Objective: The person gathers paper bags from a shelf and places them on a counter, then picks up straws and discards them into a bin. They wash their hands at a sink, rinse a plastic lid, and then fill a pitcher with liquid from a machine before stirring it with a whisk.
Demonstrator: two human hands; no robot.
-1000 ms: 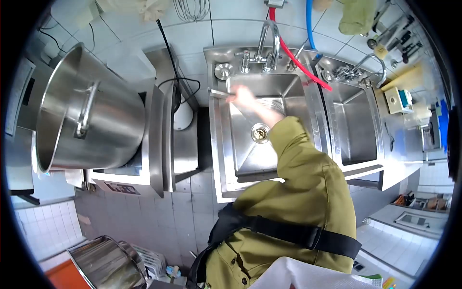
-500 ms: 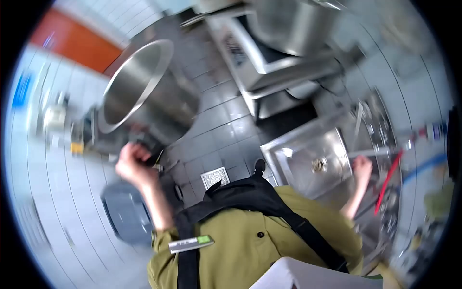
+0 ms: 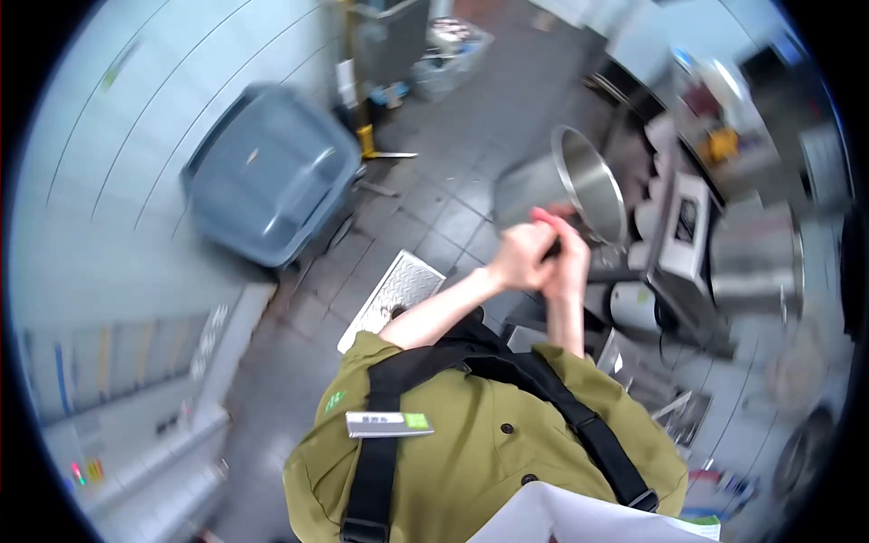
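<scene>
Both hands are raised in front of my chest and pressed against each other. My left hand [image 3: 521, 257] is curled, its knuckles toward the camera. My right hand [image 3: 568, 259] meets it from the right with bent fingers, the tips near the left hand's fingers. A dark gap shows between them, and I cannot make out whether anything is held there. Just beyond, a large steel pot [image 3: 534, 185] stands on the floor, its open mouth tipped toward the right in the view. Whether the fingers touch it is not visible; they look nearer to me than the pot.
A grey-blue bin [image 3: 272, 172] with its lid down stands at the left by the tiled wall. A textured metal plate [image 3: 398, 294] lies in the dark tiled floor. Another steel pot [image 3: 751, 258] is at the right beside a metal unit [image 3: 685, 222]. A filled clear bag [image 3: 453, 63] sits farther back.
The view has swung left, bringing the bin up and the sink mostly out of sight. My right hand has left the sink's tap area, and both hands have come together.
</scene>
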